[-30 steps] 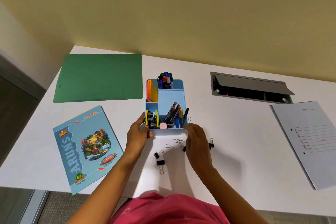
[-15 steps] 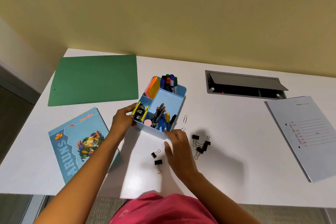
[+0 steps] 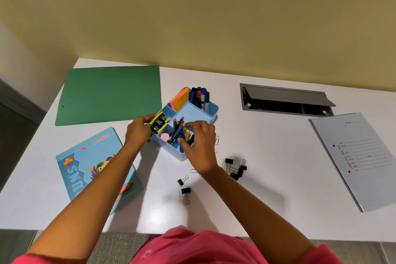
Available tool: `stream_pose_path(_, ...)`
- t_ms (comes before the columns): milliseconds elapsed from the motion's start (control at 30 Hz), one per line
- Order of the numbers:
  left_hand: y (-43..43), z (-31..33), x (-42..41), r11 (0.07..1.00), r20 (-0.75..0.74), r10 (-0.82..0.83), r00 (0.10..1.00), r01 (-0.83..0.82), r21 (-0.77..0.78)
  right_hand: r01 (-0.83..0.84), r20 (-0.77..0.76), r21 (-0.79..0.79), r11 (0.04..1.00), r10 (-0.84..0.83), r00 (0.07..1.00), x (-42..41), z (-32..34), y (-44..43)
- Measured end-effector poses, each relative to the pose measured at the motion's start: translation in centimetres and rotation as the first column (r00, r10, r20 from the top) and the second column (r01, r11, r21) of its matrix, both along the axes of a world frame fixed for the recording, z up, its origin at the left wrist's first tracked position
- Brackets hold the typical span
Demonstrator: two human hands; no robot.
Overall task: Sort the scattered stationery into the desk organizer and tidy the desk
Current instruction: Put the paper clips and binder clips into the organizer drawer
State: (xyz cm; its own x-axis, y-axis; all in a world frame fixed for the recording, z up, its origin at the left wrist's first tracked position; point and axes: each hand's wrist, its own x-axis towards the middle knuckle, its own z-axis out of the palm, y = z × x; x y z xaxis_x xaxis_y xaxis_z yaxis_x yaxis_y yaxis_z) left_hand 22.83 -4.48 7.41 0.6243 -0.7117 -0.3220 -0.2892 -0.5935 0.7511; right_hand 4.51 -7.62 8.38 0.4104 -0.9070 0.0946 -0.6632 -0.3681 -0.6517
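Across the table (image 3: 278,188): white and wide, with things spread about. Anything near the front edge could be knocked to the floor by an arm.
Green folder (image 3: 111,94): flat at the far left, well away from both hands. I think it is safe.
Grey folder (image 3: 360,156): flat at the right, with its near corner close to the front edge. A bump could slide it off.
Blue book (image 3: 94,167): flat at the left, with the left arm passing over one side. A quick pull back might drag it.
Blue box (image 3: 194,113): near the middle of the table, turned slantwise, with pens (image 3: 177,128) standing loose inside. A hard push could tip it and spill them.
Left hand (image 3: 138,132): fingers curled round the left corner of the box, holding it steady. If it lets go, the box may slide.
Right hand (image 3: 199,146): over the front part of the box, fingers bent down by the pens. I cannot tell if it holds something small. It could knock the pens, or drop a thing in the wrong part.
Black clips (image 3: 235,168): a little bunch just right of the right arm, two more between the arms, none of them in the box yet. A sweeping arm could flick them away.
Paper clips (image 3: 217,140): one just beside the right hand, one by the wrist. They are thin, easy to miss and hard to pinch.
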Motion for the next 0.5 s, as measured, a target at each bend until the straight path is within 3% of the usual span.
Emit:
stream_pose_path(233,3.3,-0.8,-2.9,0.964,0.307,0.145,0.941,-0.064,-0.258,-0.027,-0.072,0.033,0.999,0.03,0.997,1.2,-0.5,-0.7)
stream_pose_path(500,4.6,0.6,-6.6,0.952,0.329,0.032,0.944,0.072,-0.298,0.005,0.006,0.025,1.0,-0.005,1.0,0.2,-0.7,0.3)
